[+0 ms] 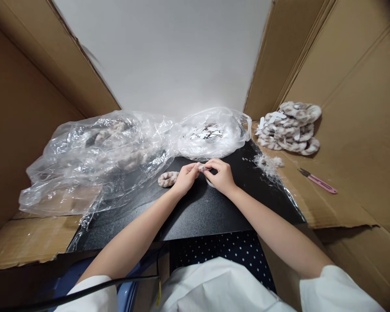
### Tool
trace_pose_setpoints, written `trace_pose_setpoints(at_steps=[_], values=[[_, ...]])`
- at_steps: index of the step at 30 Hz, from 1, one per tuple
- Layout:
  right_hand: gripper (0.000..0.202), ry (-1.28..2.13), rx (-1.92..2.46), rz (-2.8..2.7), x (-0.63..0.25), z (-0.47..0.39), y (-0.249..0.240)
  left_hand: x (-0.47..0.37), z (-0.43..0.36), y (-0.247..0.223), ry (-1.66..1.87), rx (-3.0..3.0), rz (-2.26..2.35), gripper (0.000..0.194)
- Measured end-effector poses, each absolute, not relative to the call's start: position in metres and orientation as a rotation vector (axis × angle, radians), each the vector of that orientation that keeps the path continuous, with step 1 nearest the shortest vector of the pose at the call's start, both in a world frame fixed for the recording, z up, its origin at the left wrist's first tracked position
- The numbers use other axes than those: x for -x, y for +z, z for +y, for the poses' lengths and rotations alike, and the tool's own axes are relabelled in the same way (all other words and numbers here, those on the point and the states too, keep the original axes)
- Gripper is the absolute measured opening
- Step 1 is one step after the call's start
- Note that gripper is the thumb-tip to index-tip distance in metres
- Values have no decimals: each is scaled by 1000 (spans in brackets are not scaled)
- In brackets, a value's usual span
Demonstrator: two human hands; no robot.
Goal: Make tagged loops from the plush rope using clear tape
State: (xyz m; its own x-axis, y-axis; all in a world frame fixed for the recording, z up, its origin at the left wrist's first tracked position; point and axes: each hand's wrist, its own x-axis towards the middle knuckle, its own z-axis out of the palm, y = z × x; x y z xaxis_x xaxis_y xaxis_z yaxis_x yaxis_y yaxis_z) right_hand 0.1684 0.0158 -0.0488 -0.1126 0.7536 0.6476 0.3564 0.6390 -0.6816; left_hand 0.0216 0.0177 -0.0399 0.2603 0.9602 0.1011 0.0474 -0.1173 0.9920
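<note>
My left hand (186, 176) and my right hand (221, 176) meet over the black tabletop, the fingers of both pinched on a fluffy fabric loop (201, 168), perhaps a plush hair tie. Only a small part of it shows between the fingertips. Under my right fingers a pale curved edge (209, 183) peeks out; whether it belongs to the same loop I cannot tell. A beige-and-white fluffy loop (167, 179) lies flat just left of my left hand. Beyond my hands, a clear plastic bag (227, 145) holds a heap of small white tags with dark strings.
A large clear bag (68, 151) with fluffy loops inside spreads over the left. On cardboard at the right stand stacked fluffy loops (289, 130) with white tags. Pink-handled thread snips (318, 181) and a tuft of fibre scraps (269, 164) lie nearer. Cardboard walls (351, 78) flank both sides.
</note>
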Motion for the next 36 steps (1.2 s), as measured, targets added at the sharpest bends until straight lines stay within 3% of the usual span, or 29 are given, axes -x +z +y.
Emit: trace_pose_setpoints(at_steps=[9, 19, 24, 36], values=[[20, 127, 986, -2014, -171, 14, -48, -13, 21, -45, 988, -1702, 1136, 44], [20, 70, 987, -2058, -176, 18, -44, -16, 13, -29, 860, -2202, 1134, 28], [18, 101, 1018, -2004, -186, 20, -38, -10, 18, -28, 640, -2455, 1391, 28], [17, 13, 1064, -1838, -210, 30, -28, 12, 28, -19, 550, -2698, 1560, 32]])
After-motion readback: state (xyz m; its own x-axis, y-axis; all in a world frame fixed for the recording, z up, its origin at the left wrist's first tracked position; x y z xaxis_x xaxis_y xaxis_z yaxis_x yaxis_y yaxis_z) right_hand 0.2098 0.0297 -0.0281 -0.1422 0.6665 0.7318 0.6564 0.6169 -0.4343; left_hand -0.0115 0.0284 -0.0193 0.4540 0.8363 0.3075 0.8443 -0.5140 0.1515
